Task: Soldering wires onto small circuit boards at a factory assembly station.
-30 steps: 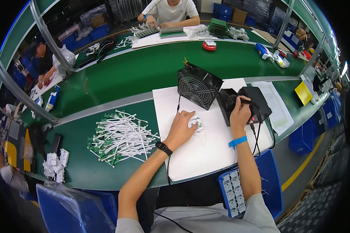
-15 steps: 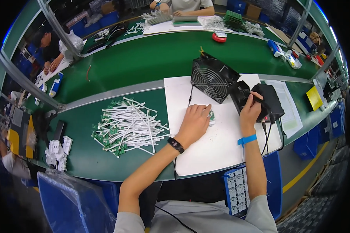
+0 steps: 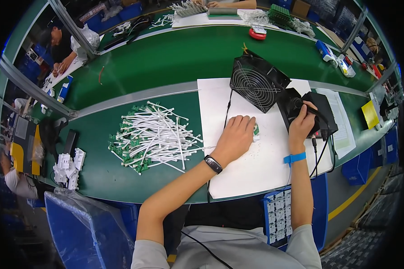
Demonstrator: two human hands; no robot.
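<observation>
My left hand (image 3: 237,140), with a black wristband, rests on a white board (image 3: 274,166) on the bench. Its fingers are bent and close together on a small green circuit board (image 3: 256,130) with a white part; the fingertips are partly hidden. My right hand (image 3: 302,127), a blue strap at its wrist, grips the black handle of a soldering iron (image 3: 310,109). The iron's front end is at a dark holder (image 3: 292,99), beside a black box-shaped unit (image 3: 325,117). To the left lies a heap of white cables with green circuit boards (image 3: 155,136).
A black fan (image 3: 256,85) with a round wire guard stands beyond my hands. White plastic housings (image 3: 68,168) lie at the far left. A paper sheet (image 3: 339,116) is right of the black unit. Blue bins stand below the bench edge. Other people work across and at left.
The view has shifted, so the bench things appear farther right. My left fingers are more bent beside the circuit board. My right hand stays on the soldering iron at the holder.
</observation>
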